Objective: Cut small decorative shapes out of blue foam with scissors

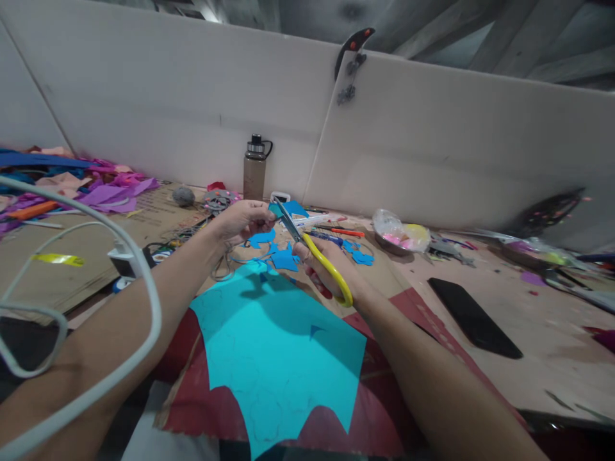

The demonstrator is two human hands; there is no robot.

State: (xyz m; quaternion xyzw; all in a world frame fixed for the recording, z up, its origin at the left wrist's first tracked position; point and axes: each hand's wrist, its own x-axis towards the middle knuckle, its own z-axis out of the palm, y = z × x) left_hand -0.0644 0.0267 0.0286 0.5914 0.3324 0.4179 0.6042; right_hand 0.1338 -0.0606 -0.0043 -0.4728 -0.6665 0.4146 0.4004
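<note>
My left hand (252,219) pinches a small blue-green piece of foam or paper (275,209) between thumb and fingers. In my right hand (327,262) is a pair of scissors with yellow handles (329,266), their blades pointing up and left at the small piece. Whether the blades are fully closed I cannot tell. Below both hands lies a large turquoise sheet (283,346) with curved cut edges and faint drawn outlines. Several blue cut pieces (284,258) are scattered just beyond it.
A brown bottle (254,169) stands against the white partition (192,96). A black phone (473,317) lies at right, near a bowl with plastic wrapping (398,234). Colourful scraps (106,189) pile up at left. A white cable (154,307) loops across the left foreground.
</note>
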